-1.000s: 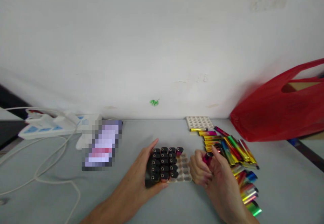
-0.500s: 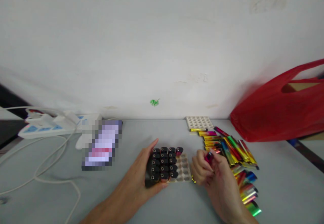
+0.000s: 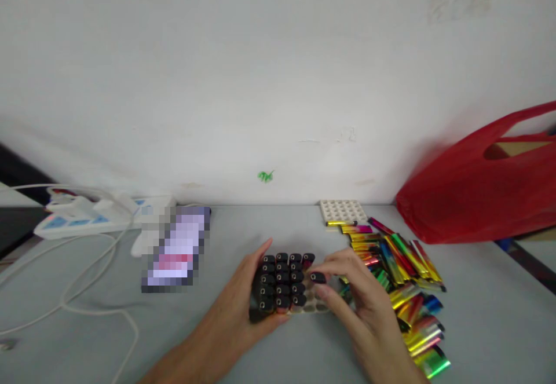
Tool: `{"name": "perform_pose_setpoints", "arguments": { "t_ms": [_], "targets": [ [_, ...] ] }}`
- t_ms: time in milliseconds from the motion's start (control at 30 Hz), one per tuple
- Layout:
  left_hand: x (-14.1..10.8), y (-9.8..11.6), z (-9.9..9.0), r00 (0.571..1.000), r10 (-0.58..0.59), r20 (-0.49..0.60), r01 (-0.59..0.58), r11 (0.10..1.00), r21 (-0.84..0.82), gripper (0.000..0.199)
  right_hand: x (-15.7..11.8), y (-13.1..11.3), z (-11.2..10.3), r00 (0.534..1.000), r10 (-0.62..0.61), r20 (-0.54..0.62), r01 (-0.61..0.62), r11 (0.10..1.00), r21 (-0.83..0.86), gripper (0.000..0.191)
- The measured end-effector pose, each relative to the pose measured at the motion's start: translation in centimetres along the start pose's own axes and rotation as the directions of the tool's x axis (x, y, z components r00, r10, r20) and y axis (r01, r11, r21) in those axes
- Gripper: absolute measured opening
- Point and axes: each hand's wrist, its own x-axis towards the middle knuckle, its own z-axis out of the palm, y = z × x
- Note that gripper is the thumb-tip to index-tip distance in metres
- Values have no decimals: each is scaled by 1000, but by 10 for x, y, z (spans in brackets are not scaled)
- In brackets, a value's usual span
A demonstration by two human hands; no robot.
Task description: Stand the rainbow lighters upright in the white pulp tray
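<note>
A pale tray with round holes [image 3: 309, 307] holds several upright tubes with black tops [image 3: 282, 277], each top showing a small ring-shaped hole. My left hand [image 3: 245, 294] is wrapped round the left side of this tray, thumb in front and fingers behind. Between thumb and forefinger of my right hand [image 3: 360, 300] is a black-tipped tube [image 3: 318, 278], held over the tray's right part beside the filled rows. Its lower part is hidden by the fingers and the tray. Right of that hand lies a pile of shiny coloured tubes [image 3: 403, 256].
A second pale holed tray [image 3: 343, 211] lies by the wall. At the right stands a red bag [image 3: 473, 187]. To the left are a phone [image 3: 178, 245] with a blurred screen, a white power strip [image 3: 104, 216] and loose white cables [image 3: 65, 297] on the grey table [image 3: 195, 337].
My right hand has moved left from beside the tray to over it, carrying the black-tipped tube. It has turned from a curled fist to a fingertip pinch. My left hand stays put.
</note>
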Motion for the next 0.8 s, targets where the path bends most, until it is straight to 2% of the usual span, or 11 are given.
{"name": "perform_pose_setpoints", "arguments": {
  "t_ms": [167,367,600,800],
  "targets": [
    [1,0,1,1000,4,-12,-4,1000,-3,105,-2,3,-2,993,-111,34,115,981,-155,22],
    [1,1,0,1000,12,-13,-12,1000,0,106,-1,2,-4,984,-176,27,178,962,-206,24],
    [1,1,0,1000,6,-18,-6,1000,-1,106,2,3,-7,992,-117,51,125,971,-204,22],
    [1,3,0,1000,-17,-8,17,1000,-7,103,1,4,-8,993,-117,-19,107,957,-271,27]
  ]
}}
